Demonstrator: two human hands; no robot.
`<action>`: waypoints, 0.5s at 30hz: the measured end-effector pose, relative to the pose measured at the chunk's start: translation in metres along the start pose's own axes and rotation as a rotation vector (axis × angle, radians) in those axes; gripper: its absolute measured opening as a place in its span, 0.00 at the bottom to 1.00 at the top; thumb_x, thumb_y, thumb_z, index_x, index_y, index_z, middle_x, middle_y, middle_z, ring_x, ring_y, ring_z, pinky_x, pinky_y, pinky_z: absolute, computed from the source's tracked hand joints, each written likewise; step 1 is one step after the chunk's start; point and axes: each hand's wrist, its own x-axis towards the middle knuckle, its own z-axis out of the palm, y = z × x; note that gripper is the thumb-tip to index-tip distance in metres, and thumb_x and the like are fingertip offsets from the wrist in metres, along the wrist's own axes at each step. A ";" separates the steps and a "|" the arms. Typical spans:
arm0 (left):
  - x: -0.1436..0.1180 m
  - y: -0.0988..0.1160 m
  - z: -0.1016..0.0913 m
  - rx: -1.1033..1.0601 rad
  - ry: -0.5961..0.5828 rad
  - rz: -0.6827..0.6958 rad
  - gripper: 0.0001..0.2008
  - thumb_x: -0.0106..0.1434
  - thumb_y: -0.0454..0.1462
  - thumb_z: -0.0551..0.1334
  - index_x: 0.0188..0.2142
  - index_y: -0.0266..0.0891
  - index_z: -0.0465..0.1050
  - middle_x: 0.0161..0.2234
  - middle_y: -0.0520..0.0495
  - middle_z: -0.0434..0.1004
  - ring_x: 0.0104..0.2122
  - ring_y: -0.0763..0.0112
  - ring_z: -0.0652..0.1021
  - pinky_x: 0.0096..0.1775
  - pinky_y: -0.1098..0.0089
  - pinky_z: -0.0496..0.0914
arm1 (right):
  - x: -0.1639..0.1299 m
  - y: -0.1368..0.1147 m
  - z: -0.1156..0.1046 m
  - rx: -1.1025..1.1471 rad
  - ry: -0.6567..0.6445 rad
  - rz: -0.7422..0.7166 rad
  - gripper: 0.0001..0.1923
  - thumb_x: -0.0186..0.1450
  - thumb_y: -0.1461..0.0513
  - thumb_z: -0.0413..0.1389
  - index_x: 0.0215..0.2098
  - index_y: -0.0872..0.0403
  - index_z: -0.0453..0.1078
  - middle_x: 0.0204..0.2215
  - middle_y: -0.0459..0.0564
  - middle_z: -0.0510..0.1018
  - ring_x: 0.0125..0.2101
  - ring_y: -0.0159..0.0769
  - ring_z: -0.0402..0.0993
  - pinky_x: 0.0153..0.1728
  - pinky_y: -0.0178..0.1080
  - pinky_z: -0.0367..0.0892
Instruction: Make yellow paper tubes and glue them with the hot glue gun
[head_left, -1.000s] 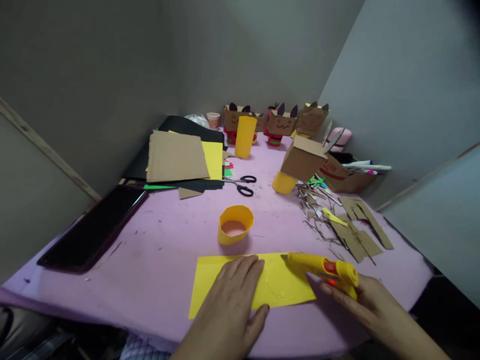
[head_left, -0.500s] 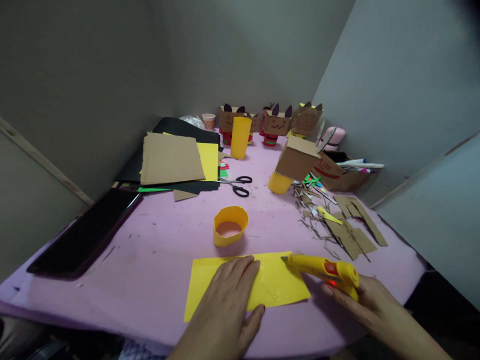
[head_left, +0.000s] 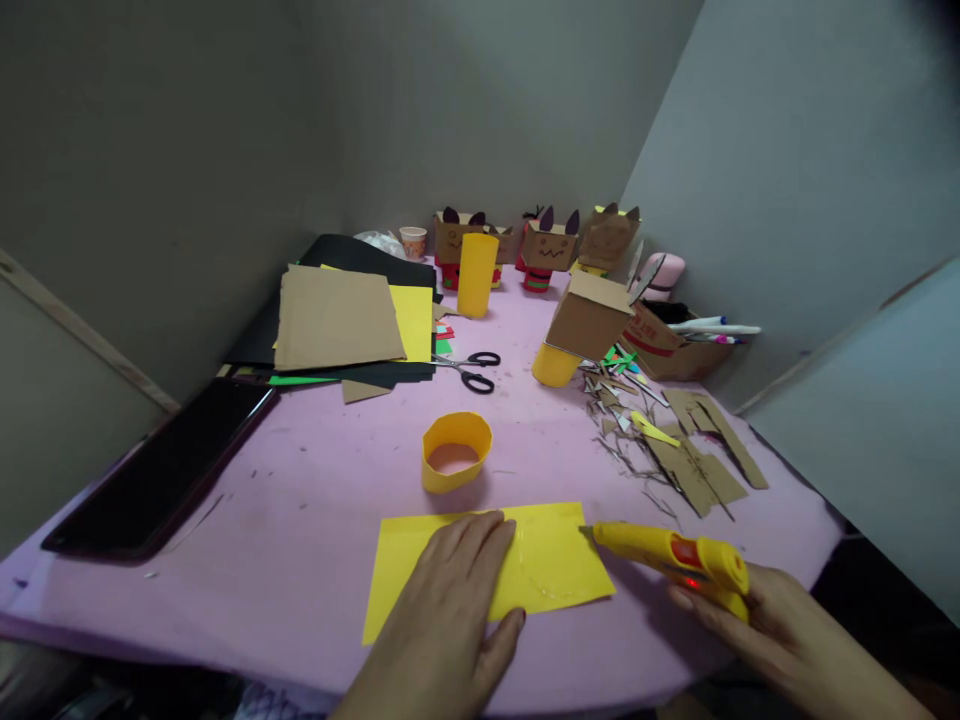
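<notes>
My left hand (head_left: pixel 459 585) lies flat on a sheet of yellow paper (head_left: pixel 566 565), pressing it to the table, with its fingers stretched out. A thin curved line of clear glue shows on the sheet to the right of those fingers. In my right hand (head_left: pixel 765 620) is a yellow glue gun (head_left: pixel 667 555) with a lit red light, my fingers wrapped round its handle. The nozzle points left, over or close by the sheet's right edge; whether it touches, I cannot tell. Just beyond the sheet stands a short yellow paper ring (head_left: pixel 456 455).
Black-handled scissors (head_left: pixel 476 372) lie mid-table, beside stacked cardboard (head_left: pixel 337 318) and coloured paper. A cardboard box on a yellow tube (head_left: pixel 589 318) stands right of them, near cardboard scraps (head_left: pixel 690 470). A dark tablet (head_left: pixel 165 470) lies left. Cardboard-headed figures (head_left: pixel 550 248) line the back.
My right hand has moved the glue gun to the right, so its nozzle is nearer the sheet's right edge. My left hand stays on the paper. The whole view has shifted slightly.
</notes>
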 end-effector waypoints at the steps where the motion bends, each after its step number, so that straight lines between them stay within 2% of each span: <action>1: 0.000 0.000 0.000 0.001 0.000 0.001 0.26 0.63 0.40 0.52 0.60 0.37 0.51 0.59 0.39 0.61 0.57 0.55 0.63 0.54 0.48 0.64 | -0.001 0.000 -0.001 0.006 -0.002 0.003 0.13 0.61 0.53 0.53 0.27 0.52 0.72 0.24 0.47 0.79 0.24 0.37 0.75 0.26 0.32 0.71; 5: 0.000 0.000 0.001 -0.001 -0.006 -0.005 0.26 0.64 0.40 0.52 0.60 0.37 0.51 0.58 0.39 0.61 0.57 0.56 0.63 0.54 0.48 0.63 | -0.003 0.001 -0.006 -0.010 0.002 -0.014 0.12 0.60 0.53 0.54 0.30 0.52 0.74 0.25 0.48 0.80 0.25 0.39 0.76 0.27 0.33 0.73; 9: 0.001 0.000 0.000 -0.009 -0.007 -0.004 0.26 0.63 0.40 0.52 0.60 0.38 0.52 0.58 0.40 0.61 0.57 0.56 0.63 0.54 0.49 0.63 | -0.007 0.006 -0.009 -0.015 -0.062 -0.057 0.12 0.60 0.53 0.54 0.32 0.51 0.75 0.26 0.49 0.82 0.24 0.39 0.77 0.26 0.33 0.73; 15: 0.000 0.000 0.001 0.001 -0.008 -0.008 0.26 0.63 0.40 0.52 0.60 0.37 0.52 0.59 0.39 0.61 0.57 0.55 0.63 0.55 0.48 0.63 | -0.020 0.010 -0.006 -0.025 0.027 -0.020 0.13 0.58 0.51 0.56 0.30 0.50 0.76 0.26 0.49 0.82 0.25 0.41 0.78 0.27 0.34 0.73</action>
